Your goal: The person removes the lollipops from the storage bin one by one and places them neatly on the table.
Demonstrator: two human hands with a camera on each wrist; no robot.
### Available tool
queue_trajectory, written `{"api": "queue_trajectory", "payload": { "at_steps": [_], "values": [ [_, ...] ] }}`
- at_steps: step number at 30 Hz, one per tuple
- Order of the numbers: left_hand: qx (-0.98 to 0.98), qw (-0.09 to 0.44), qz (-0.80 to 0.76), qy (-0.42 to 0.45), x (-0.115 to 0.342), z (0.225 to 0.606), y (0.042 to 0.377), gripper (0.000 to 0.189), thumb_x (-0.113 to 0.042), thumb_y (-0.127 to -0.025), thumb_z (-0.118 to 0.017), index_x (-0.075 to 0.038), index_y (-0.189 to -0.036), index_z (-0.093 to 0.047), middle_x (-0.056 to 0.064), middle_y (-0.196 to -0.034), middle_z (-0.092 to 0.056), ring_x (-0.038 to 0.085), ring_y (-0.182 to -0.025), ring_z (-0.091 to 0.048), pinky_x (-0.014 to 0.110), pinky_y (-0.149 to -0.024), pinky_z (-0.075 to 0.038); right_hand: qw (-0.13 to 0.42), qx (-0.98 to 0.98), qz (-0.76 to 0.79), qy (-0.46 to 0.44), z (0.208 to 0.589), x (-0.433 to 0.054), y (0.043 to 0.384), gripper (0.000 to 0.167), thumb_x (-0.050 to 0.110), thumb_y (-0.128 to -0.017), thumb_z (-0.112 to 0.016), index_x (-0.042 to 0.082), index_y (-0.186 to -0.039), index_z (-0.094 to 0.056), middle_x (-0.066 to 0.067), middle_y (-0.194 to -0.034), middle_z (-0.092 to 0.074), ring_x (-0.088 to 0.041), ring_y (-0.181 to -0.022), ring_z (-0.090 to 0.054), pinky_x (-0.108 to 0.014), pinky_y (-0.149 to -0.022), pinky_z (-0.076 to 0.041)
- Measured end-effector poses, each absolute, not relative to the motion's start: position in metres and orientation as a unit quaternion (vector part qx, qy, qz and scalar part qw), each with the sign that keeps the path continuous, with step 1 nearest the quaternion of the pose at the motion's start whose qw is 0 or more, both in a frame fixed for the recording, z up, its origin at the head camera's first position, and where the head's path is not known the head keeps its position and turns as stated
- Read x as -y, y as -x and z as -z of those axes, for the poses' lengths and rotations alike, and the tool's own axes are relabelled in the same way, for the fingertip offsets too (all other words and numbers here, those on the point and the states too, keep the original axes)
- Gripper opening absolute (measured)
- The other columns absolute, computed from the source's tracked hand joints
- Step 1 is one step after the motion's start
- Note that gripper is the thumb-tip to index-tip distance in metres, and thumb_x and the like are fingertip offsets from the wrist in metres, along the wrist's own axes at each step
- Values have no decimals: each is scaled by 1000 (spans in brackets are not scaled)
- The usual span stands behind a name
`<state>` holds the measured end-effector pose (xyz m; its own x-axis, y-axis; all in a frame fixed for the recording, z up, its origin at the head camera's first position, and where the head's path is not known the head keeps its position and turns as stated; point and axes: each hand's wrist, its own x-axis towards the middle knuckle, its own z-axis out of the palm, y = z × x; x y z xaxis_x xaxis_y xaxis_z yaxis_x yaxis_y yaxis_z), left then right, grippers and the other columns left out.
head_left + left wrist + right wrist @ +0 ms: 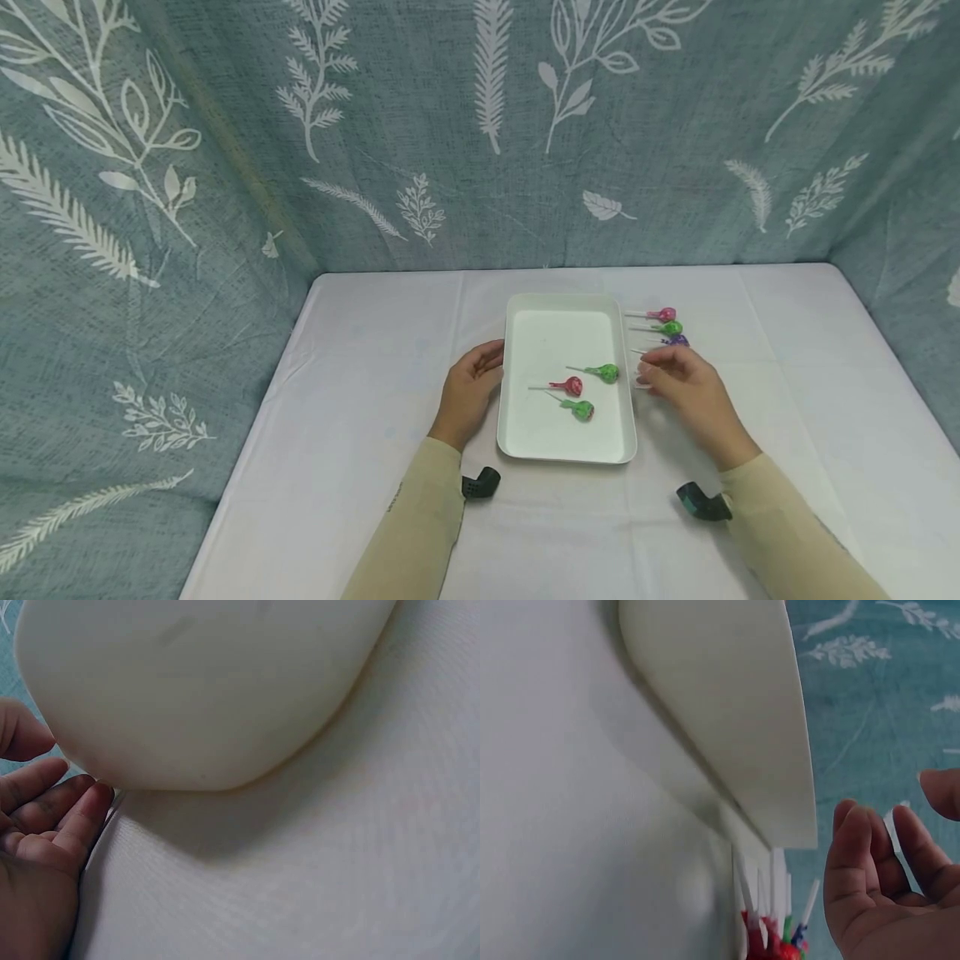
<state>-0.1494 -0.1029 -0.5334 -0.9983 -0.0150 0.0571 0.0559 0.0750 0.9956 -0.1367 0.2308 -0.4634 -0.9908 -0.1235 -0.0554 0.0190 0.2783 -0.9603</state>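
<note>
Lollipops point(608, 372) seem mid-sorting, our left hand point(469, 396) loose against the tray point(536, 337); our right hand point(693, 400), its grip unclear, next needs a sure pinch

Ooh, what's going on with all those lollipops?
A person's left hand touches the left side of a white tray. Two green lollipops and a red lollipop lie in it. The right hand is just right of the tray, near more lollipops on the table: a pink lollipop, a green one and a purple lollipop.
</note>
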Motion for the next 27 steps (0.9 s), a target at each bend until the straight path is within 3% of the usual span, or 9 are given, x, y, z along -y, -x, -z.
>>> {"api": "queue_trajectory", "payload": {
  "at_steps": [13,20,27],
  "values": [
    [734,26,679,12,103,532,148,43,-7,-104,-63,-2,-148,-64,9,-143,-69,23,-132,-65,35,-112,-52,85,-796,597,58,454,-205,141,37,19,-109,-68,-8,-132,-61,-19,-125,-66,-23,-108,-69,-29,-90,-62],
    [733,27,679,12,103,532,149,43,-6,-105,-63,-2,-147,-65,9,-142,-69,23,-132,-65,34,-113,-52,99,-789,603,62,454,-190,143,38,19,-107,-71,-7,-132,-62,-18,-127,-66,-37,-110,-68,-32,-92,-63],
    [735,25,677,5,102,532,149,43,-5,-104,-63,-2,-147,-65,8,-142,-69,22,-132,-65,32,-112,-52,117,-799,587,61,460,-178,147,35,21,-107,-71,-3,-133,-64,-15,-127,-67,-34,-108,-70,-41,-95,-61]
  ]
}}
